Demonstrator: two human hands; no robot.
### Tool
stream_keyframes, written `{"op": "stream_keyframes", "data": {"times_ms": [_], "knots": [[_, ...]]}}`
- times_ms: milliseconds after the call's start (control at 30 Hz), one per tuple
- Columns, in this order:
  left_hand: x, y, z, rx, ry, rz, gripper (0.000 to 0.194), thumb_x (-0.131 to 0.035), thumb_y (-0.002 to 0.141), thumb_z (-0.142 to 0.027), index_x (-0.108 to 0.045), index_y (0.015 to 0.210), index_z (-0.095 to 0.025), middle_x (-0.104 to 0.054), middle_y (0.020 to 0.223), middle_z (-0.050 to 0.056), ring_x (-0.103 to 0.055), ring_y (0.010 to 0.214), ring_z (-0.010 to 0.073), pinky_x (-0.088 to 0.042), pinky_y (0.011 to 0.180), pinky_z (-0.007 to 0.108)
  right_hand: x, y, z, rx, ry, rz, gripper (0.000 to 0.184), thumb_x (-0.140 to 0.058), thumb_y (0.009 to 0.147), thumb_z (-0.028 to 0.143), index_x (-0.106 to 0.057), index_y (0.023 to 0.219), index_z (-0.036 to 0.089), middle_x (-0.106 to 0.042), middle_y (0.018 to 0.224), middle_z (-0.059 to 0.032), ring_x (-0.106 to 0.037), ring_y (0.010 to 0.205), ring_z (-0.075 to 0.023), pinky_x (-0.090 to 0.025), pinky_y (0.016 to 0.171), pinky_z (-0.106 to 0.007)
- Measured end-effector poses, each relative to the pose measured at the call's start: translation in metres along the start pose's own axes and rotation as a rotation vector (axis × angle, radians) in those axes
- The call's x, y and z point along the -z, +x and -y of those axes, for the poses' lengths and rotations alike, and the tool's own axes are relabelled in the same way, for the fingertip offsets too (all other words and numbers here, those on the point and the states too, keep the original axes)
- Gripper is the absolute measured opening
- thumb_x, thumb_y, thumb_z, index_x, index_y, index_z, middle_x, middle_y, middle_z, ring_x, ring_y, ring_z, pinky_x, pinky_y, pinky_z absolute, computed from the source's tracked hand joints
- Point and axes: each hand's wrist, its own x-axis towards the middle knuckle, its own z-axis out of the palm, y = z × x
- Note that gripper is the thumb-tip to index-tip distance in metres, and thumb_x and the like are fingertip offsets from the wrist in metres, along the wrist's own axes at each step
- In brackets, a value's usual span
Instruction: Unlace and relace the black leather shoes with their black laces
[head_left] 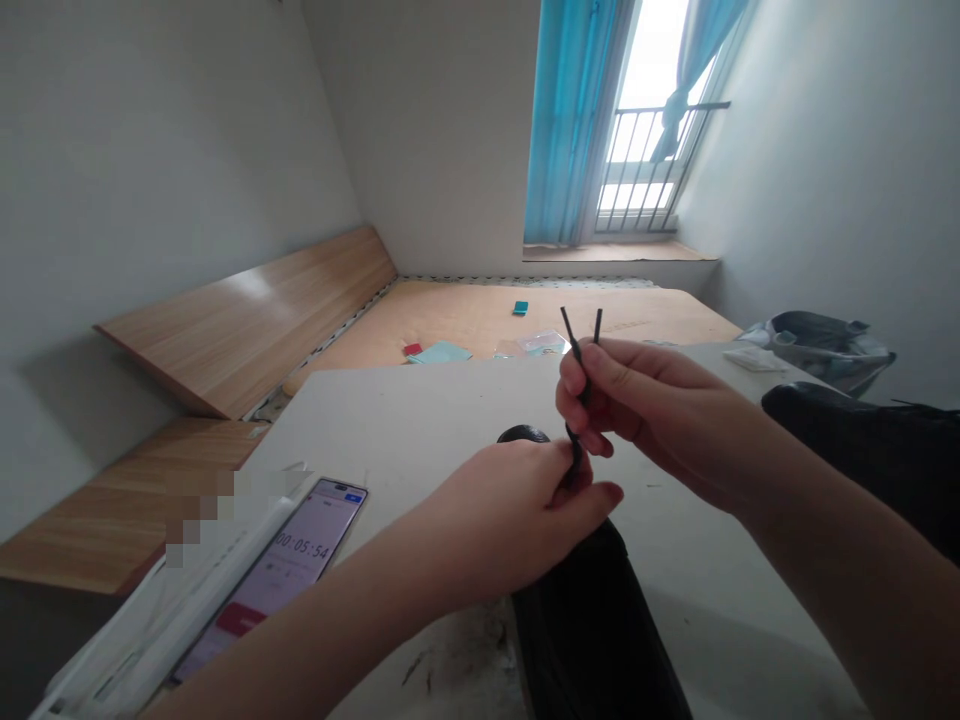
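Observation:
A black shoe stands on the white tabletop, its toe partly showing behind my left hand. My left hand is closed over the top of the shoe, with the black shoelace coming up between its fingers. Just above and to the right, my right hand pinches the same lace between thumb and fingers. Two lace ends stick up past the right fingertips, slightly apart. How the lace runs through the shoe is hidden under my left hand.
A phone showing a timer lies at the left beside white plastic items. A second black shoe sits at the right. Behind the white table are a wooden surface with small packets and a grey bag-lined bin.

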Motion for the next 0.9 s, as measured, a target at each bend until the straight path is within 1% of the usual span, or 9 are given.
{"op": "stream_keyframes", "data": {"times_ms": [100, 233, 333, 400, 500, 567, 700, 800, 900], "knots": [[-0.001, 0.006, 0.002, 0.008, -0.1, 0.021, 0.038, -0.035, 0.097, -0.039, -0.043, 0.064, -0.021, -0.047, 0.061, -0.002, -0.045, 0.059, 0.0149, -0.031, 0.054, 0.028, 0.003, 0.001, 0.001, -0.032, 0.033, 0.038, 0.029, -0.053, 0.094, 0.041, -0.058, 0.078, 0.017, -0.059, 0.072, 0.0003, -0.055, 0.056, -0.0089, -0.045, 0.051, -0.02], [0.002, 0.009, 0.007, -0.001, -0.273, 0.056, 0.043, -0.03, 0.099, -0.043, -0.06, 0.077, -0.02, -0.051, 0.066, -0.002, -0.05, 0.064, 0.0149, -0.037, 0.06, 0.027, 0.018, 0.004, 0.0, -0.027, 0.068, -0.016, 0.023, -0.056, 0.092, 0.035, -0.061, 0.081, 0.016, -0.062, 0.074, -0.0009, -0.058, 0.058, -0.0089, -0.047, 0.055, -0.021], [0.002, 0.012, 0.013, 0.034, -0.398, -0.031, 0.046, -0.031, 0.099, -0.048, -0.066, 0.091, -0.019, -0.053, 0.064, -0.002, -0.053, 0.067, 0.0167, -0.04, 0.067, 0.029, 0.033, 0.009, -0.003, -0.075, 0.077, -0.025, 0.02, -0.056, 0.092, 0.032, -0.063, 0.083, 0.016, -0.062, 0.074, -0.0002, -0.055, 0.057, -0.0075, -0.046, 0.055, -0.02], [0.002, 0.016, 0.018, 0.067, -0.498, -0.105, 0.043, -0.035, 0.098, -0.046, -0.066, 0.097, -0.017, -0.055, 0.061, -0.001, -0.054, 0.066, 0.0172, -0.041, 0.069, 0.031, 0.042, 0.011, -0.004, -0.129, -0.014, -0.003, 0.022, -0.056, 0.091, 0.033, -0.063, 0.081, 0.015, -0.063, 0.075, -0.0005, -0.057, 0.06, -0.0087, -0.048, 0.059, -0.022], [0.004, 0.022, 0.025, 0.134, -0.685, -0.145, 0.036, -0.041, 0.096, -0.039, -0.066, 0.101, -0.014, -0.057, 0.06, -0.001, -0.054, 0.062, 0.0157, -0.041, 0.069, 0.031, 0.05, 0.012, -0.003, -0.194, -0.254, 0.15, 0.026, -0.057, 0.09, 0.039, -0.066, 0.083, 0.015, -0.067, 0.087, -0.0046, -0.062, 0.075, -0.0134, -0.051, 0.069, -0.026], [0.007, 0.024, 0.029, 0.154, -0.789, -0.151, 0.033, -0.044, 0.095, -0.039, -0.065, 0.098, -0.015, -0.058, 0.063, 0.0, -0.055, 0.062, 0.0147, -0.043, 0.07, 0.03, 0.052, 0.01, -0.002, -0.206, -0.389, 0.269, 0.028, -0.058, 0.088, 0.043, -0.069, 0.088, 0.016, -0.067, 0.096, -0.0061, -0.061, 0.085, -0.0162, -0.052, 0.073, -0.029], [0.012, 0.021, 0.032, 0.142, -0.892, -0.128, 0.032, -0.044, 0.093, -0.044, -0.06, 0.085, -0.017, -0.059, 0.07, 0.001, -0.059, 0.068, 0.0154, -0.047, 0.072, 0.032, 0.044, 0.004, 0.002, -0.194, -0.555, 0.352, 0.023, -0.061, 0.086, 0.039, -0.072, 0.088, 0.018, -0.067, 0.083, -0.0019, -0.059, 0.079, -0.0146, -0.049, 0.069, -0.027], [0.014, 0.018, 0.027, 0.118, -0.875, -0.096, 0.036, -0.047, 0.093, -0.045, -0.06, 0.075, -0.017, -0.06, 0.072, 0.002, -0.059, 0.072, 0.0165, -0.046, 0.075, 0.032, 0.035, -0.001, 0.003, -0.218, -0.564, 0.469, 0.021, -0.059, 0.087, 0.034, -0.073, 0.093, 0.019, -0.069, 0.081, -0.001, -0.062, 0.076, -0.014, -0.047, 0.067, -0.026], [0.016, 0.014, 0.021, 0.063, -0.707, -0.107, 0.041, -0.046, 0.094, -0.046, -0.063, 0.069, -0.018, -0.061, 0.071, 0.001, -0.057, 0.074, 0.017, -0.043, 0.076, 0.031, 0.031, -0.003, 0.001, -0.217, -0.604, 0.49, 0.025, -0.053, 0.091, 0.034, -0.072, 0.1, 0.02, -0.068, 0.081, -0.001, -0.063, 0.075, -0.014, -0.045, 0.065, -0.026]]}}
